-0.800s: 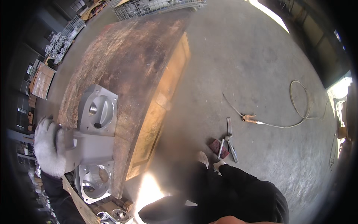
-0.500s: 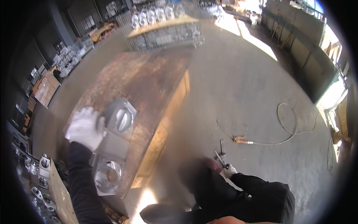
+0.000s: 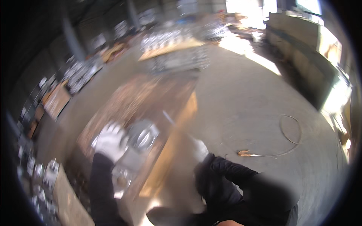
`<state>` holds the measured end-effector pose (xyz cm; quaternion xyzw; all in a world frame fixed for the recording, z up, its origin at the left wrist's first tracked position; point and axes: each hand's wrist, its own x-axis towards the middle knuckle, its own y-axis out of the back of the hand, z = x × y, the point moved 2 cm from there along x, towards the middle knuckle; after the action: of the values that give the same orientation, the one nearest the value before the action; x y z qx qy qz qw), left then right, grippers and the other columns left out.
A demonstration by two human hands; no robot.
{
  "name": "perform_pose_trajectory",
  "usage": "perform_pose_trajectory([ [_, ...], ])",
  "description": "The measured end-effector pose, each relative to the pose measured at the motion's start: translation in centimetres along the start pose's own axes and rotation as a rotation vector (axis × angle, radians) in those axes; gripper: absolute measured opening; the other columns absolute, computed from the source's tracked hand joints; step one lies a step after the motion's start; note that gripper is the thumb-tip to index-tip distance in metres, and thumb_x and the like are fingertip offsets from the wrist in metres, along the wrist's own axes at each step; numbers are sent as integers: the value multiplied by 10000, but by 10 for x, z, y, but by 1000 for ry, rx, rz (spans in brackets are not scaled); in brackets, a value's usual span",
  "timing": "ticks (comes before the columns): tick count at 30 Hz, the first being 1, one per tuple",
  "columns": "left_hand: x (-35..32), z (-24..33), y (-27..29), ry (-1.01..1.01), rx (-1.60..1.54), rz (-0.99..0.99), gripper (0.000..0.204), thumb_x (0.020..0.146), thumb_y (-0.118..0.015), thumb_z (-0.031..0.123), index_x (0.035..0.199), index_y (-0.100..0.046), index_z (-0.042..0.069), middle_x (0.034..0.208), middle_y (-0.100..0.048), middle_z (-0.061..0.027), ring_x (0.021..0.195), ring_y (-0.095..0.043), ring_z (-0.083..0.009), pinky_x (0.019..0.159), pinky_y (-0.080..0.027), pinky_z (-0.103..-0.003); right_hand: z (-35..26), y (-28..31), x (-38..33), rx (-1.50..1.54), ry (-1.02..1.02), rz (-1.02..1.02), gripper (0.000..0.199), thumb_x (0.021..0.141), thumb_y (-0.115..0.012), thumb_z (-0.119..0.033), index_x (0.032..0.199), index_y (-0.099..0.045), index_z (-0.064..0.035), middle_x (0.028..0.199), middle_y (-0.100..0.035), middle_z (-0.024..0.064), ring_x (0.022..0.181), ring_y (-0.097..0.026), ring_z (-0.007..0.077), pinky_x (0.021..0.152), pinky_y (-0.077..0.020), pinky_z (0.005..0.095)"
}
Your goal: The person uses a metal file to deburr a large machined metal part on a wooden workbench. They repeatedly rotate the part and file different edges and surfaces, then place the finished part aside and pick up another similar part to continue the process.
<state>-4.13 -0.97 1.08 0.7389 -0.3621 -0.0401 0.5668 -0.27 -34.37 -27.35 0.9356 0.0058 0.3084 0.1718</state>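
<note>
The gloved left hand (image 3: 110,141) lies spread on a metal casting (image 3: 141,135) at the bench's (image 3: 151,94) near end. The right hand (image 3: 200,150) is blurred; its grip cannot be told. The one-handed hold could let the casting slide off.

Left hand (image 3: 110,142): white glove, dark sleeve. Right hand (image 3: 199,150): white glove, black sleeve. Metal casting (image 3: 142,135): bright silver-grey. Counter (image 3: 151,94): mottled rust-brown top, yellow-tan side panel. Floor (image 3: 245,101): plain grey concrete with pale sunlit patches. Hose (image 3: 290,132): thin, pale, with an orange-brown fitting. Stacked parts (image 3: 173,39): silver-grey.
</note>
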Motion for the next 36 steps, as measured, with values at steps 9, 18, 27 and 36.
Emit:
perform_pose_trajectory([
  [9,-33,-48,0,1059,-212,117,486,1009,-623,459,1310,-722,90,1369,-689,-246,1279,-646,-430,1115,-490,-504,-92,-116,9,-56,29,-273,556,1022,-611,-143,1572,-537,-126,933,-728,242,807,-722,429,717,-585,518],
  [18,-25,-38,0,943,58,244,378,996,-650,400,1136,-792,79,1193,-765,-191,1188,-695,-398,1094,-516,-467,-121,-149,45,-137,123,-297,648,946,-663,-128,1578,-523,-156,781,-689,205,661,-691,409,636,-569,541],
  [27,18,1,-18,31,170,-123,298,954,-665,319,813,-779,83,902,-733,-109,1007,-698,-298,1027,-526,-424,-126,-144,63,-256,159,-220,529,1014,-642,-188,1530,-557,-112,719,-688,188,644,-695,392,597,-554,518],
  [36,9,-7,-20,-43,175,-95,284,937,-677,287,761,-760,80,798,-718,-93,895,-702,-276,889,-547,-405,-136,-133,43,-261,172,-268,658,979,-654,-144,1614,-483,-116,650,-636,185,578,-660,379,602,-561,516],
])
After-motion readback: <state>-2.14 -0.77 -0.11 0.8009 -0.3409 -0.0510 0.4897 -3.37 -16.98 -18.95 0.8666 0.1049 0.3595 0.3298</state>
